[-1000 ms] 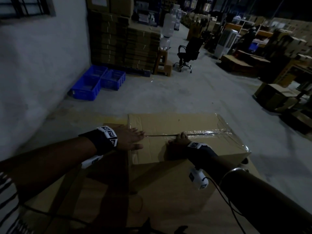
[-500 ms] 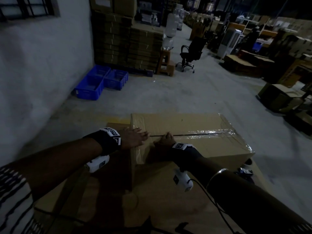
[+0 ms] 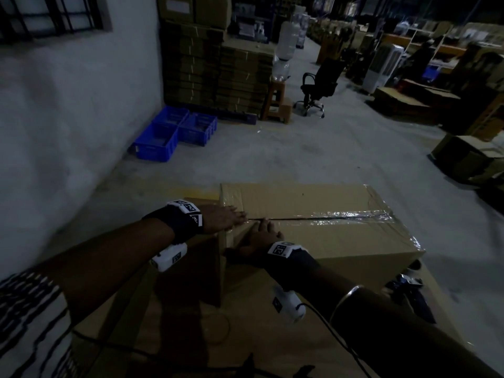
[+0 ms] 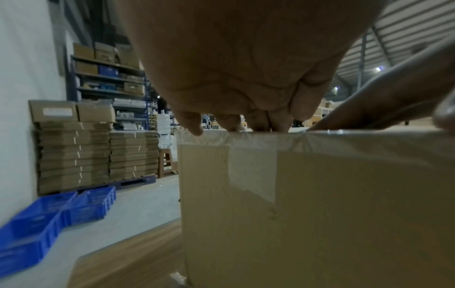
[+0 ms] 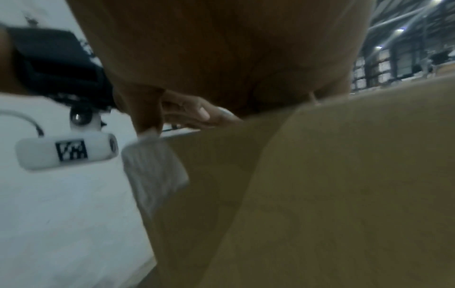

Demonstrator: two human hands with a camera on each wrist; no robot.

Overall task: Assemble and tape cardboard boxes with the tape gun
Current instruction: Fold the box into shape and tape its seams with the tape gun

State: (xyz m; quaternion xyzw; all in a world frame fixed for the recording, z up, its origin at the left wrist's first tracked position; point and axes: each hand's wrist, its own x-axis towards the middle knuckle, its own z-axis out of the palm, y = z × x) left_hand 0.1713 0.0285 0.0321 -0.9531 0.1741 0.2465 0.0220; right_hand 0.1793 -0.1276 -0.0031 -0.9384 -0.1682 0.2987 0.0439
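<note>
Cardboard box point(image 3: 313, 230) sits on the flat cardboard sheet point(image 3: 169, 331) in front of you, with clear tape point(image 3: 351, 215) already shiny along the right stretch of the top seam. You've got both hands at the left end of that seam. Your left hand point(image 3: 222, 218) lies flat, fingers straight, tips over the top edge, probably pinning the tape end where it folds down the side. Your right hand point(image 3: 261, 237) rests palm-down just beside it on the near flap, fingers spread and gripping nothing, which looks like smoothing the strip down. The tape gun point(image 3: 411, 293) lies well apart on the sheet, off the box's near right corner, so I'd guess this seam is nearly done.
</note>
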